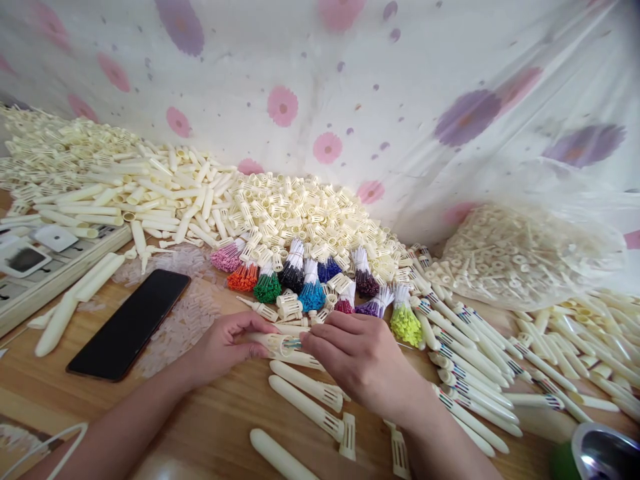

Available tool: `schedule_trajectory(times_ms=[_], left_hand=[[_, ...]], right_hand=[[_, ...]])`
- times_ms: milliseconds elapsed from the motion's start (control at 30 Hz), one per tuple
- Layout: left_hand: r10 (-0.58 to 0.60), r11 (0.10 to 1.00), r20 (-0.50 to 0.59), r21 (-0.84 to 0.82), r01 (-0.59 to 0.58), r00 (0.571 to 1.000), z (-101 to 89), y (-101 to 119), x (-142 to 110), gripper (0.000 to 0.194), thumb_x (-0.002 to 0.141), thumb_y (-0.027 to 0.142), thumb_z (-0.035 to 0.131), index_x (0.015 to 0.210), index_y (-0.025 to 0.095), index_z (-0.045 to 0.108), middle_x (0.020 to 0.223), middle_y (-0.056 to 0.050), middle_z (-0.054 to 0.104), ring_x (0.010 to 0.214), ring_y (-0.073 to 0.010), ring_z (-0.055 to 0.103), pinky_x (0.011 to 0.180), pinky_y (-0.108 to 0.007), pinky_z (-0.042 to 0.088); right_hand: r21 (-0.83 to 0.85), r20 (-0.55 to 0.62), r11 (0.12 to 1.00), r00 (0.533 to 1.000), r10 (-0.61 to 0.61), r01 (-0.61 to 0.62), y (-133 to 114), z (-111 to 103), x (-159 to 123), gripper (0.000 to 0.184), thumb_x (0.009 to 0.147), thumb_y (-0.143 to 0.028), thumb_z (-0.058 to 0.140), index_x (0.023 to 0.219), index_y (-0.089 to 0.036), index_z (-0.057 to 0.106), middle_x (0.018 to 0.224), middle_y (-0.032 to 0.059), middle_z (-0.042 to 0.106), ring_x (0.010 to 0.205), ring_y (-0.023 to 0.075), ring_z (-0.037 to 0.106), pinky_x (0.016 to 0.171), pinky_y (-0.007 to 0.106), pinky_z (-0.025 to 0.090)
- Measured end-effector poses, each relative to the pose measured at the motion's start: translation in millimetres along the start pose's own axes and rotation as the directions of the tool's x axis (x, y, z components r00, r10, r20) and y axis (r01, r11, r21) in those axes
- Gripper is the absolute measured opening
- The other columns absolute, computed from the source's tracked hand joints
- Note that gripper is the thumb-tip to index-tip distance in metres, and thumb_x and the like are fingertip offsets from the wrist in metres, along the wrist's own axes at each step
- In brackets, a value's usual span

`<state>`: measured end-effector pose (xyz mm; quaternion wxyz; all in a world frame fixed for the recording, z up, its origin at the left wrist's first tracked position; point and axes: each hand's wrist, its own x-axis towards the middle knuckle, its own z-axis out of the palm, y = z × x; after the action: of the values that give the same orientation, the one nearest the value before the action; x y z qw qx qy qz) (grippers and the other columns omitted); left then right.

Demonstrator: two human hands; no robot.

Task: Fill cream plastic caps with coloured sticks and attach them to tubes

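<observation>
- Cream barrel (273,343): right of the black phone (131,325), long axis roughly sideways, open end facing away from the phone.
- Left hand (225,345): nearer the phone, closed around the barrel.
- Right hand (357,350): at the open end, pinching thin bluish pieces (293,344).

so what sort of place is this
It looks like a small hand-assembly workspace, perhaps in a home: heaps of cream plastic tubes, bundles of thin white sticks with coloured ends and a flower-printed white sheet behind the wood-grained brown tabletop.
</observation>
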<state>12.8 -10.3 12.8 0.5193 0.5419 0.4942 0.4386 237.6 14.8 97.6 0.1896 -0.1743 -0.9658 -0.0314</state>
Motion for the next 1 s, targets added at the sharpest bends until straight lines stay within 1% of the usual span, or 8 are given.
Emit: schedule_trajectory(times_ms=[167,400,600,667,733,833,900,1000], left_hand=[[-0.019,0.997,-0.044,0.072,0.022,0.999,1.5,3,0,0.019,0.055,0.017,0.078,0.072,0.022,0.074,0.078,-0.002,0.075,0.078,-0.0226,0.067,0.075,-0.032,0.052],[-0.019,0.994,-0.033,0.103,0.022,0.999,3.0,5,0,0.016,0.057,0.020,0.076,0.073,0.020,0.072,0.074,-0.002,0.072,0.075,-0.0214,0.065,0.072,-0.030,0.050],[0.047,0.994,-0.087,0.103,-0.038,0.995,0.2,2,2,0.015,0.061,0.021,0.075,0.072,0.020,0.066,0.077,-0.001,0.070,0.079,-0.0210,0.064,0.077,-0.033,0.049],[0.090,0.993,-0.090,0.089,-0.082,0.992,-0.7,1,2,0.015,0.063,0.020,0.073,0.075,0.020,0.064,0.081,-0.001,0.069,0.082,-0.0204,0.064,0.079,-0.033,0.049],[0.128,0.991,-0.101,0.059,-0.123,0.987,-1.1,-1,2,0.016,0.064,0.018,0.072,0.075,0.021,0.061,0.083,-0.001,0.069,0.084,-0.0202,0.063,0.080,-0.034,0.048],[0.163,0.987,-0.144,0.020,-0.162,0.976,-0.8,-2,2,0.019,0.063,0.019,0.074,0.074,0.020,0.059,0.080,-0.001,0.066,0.083,-0.0202,0.062,0.078,-0.034,0.049],[0.171,0.985,-0.159,0.012,-0.171,0.972,-0.4,-3,3,0.020,0.062,0.019,0.075,0.074,0.020,0.058,0.078,-0.001,0.065,0.080,-0.0198,0.062,0.076,-0.033,0.049],[0.171,0.985,-0.150,0.018,-0.170,0.974,0.1,-3,3,0.019,0.061,0.016,0.074,0.073,0.020,0.059,0.077,-0.001,0.065,0.078,-0.0193,0.062,0.076,-0.033,0.048]], right_hand=[[0.041,0.024,0.999,0.999,0.029,-0.030,0,2,-1,0.029,0.094,-0.013,0.042,0.071,-0.014,0.059,0.063,0.0015,0.056,0.059,0.0141,0.042,0.052,0.027,0.032],[0.046,0.012,0.999,1.000,0.022,-0.023,0,5,0,0.029,0.094,-0.013,0.041,0.072,-0.013,0.060,0.064,0.0021,0.057,0.059,0.0146,0.043,0.052,0.028,0.033],[0.061,-0.030,0.996,0.997,0.074,-0.072,9,2,-2,0.019,0.093,-0.015,0.044,0.084,-0.015,0.060,0.069,0.0036,0.062,0.067,0.0144,0.054,0.058,0.025,0.040],[0.107,-0.079,0.988,0.990,0.116,-0.107,10,0,-3,0.013,0.092,-0.016,0.046,0.089,-0.016,0.059,0.073,0.0047,0.064,0.070,0.0153,0.057,0.061,0.026,0.043],[0.226,-0.124,0.963,0.976,0.180,-0.149,7,-1,-2,0.010,0.092,-0.020,0.048,0.094,-0.016,0.056,0.078,0.0054,0.066,0.071,0.0154,0.058,0.062,0.026,0.045],[0.419,-0.123,0.887,0.956,0.265,-0.192,-2,-1,-1,0.012,0.094,-0.025,0.045,0.101,-0.017,0.051,0.085,0.0054,0.066,0.071,0.0139,0.060,0.061,0.024,0.046],[0.452,-0.093,0.867,0.956,0.278,-0.208,-8,3,1,0.013,0.095,-0.026,0.041,0.104,-0.018,0.048,0.086,0.0055,0.066,0.072,0.0138,0.060,0.061,0.024,0.047],[0.404,-0.058,0.893,0.969,0.240,-0.197,-12,13,4,0.015,0.096,-0.024,0.039,0.105,-0.016,0.047,0.085,0.0063,0.066,0.071,0.0148,0.060,0.062,0.025,0.046]])
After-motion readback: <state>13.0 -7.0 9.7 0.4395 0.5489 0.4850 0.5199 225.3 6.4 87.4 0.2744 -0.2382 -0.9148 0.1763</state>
